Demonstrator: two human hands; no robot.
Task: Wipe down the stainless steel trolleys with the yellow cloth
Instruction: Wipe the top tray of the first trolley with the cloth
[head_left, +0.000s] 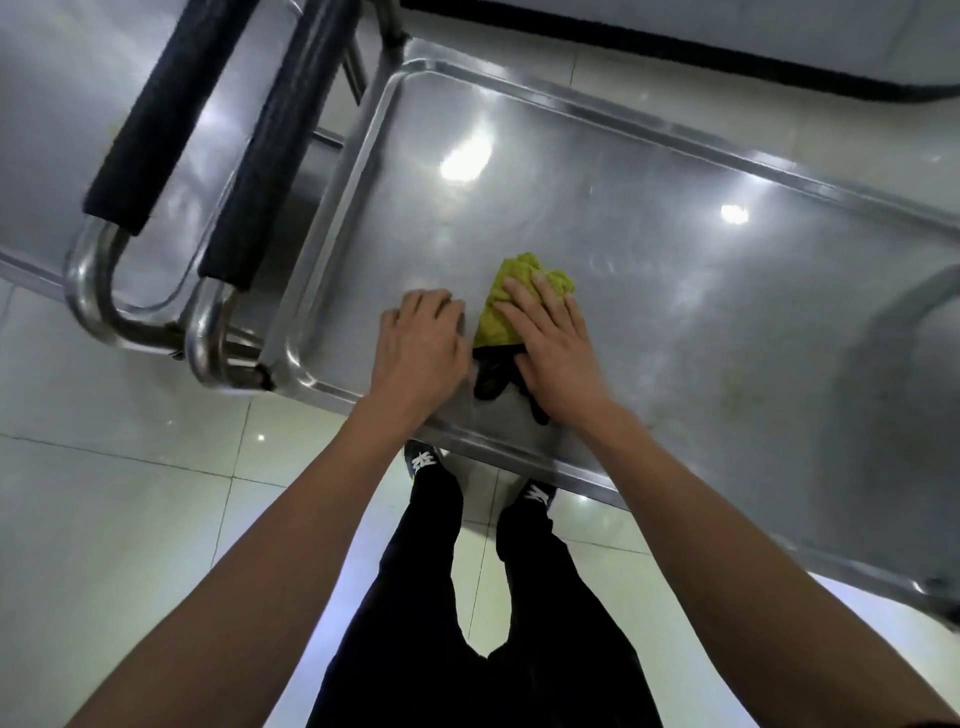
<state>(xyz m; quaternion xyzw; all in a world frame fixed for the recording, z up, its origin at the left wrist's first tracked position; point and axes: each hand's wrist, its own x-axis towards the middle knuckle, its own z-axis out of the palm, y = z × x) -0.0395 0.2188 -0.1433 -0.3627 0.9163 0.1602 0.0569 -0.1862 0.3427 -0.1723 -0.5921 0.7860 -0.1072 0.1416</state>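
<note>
A stainless steel trolley (649, 171) stands in front of me, its flat top shelf shiny with light reflections. A crumpled yellow cloth (501, 301) with a dark edge lies on the shelf near the front rim. My right hand (550, 343) presses flat on the cloth, fingers spread over it. My left hand (421, 343) rests palm down on the bare shelf just left of the cloth, fingers slightly curled, holding nothing.
A second steel trolley (62, 130) stands at the left. Two black-padded handles (260, 171) with chrome bends sit between the trolleys. Pale floor tiles (104, 493) lie below. My legs and shoes (426, 462) stand at the front rim. A dark-edged unit (727, 47) runs behind.
</note>
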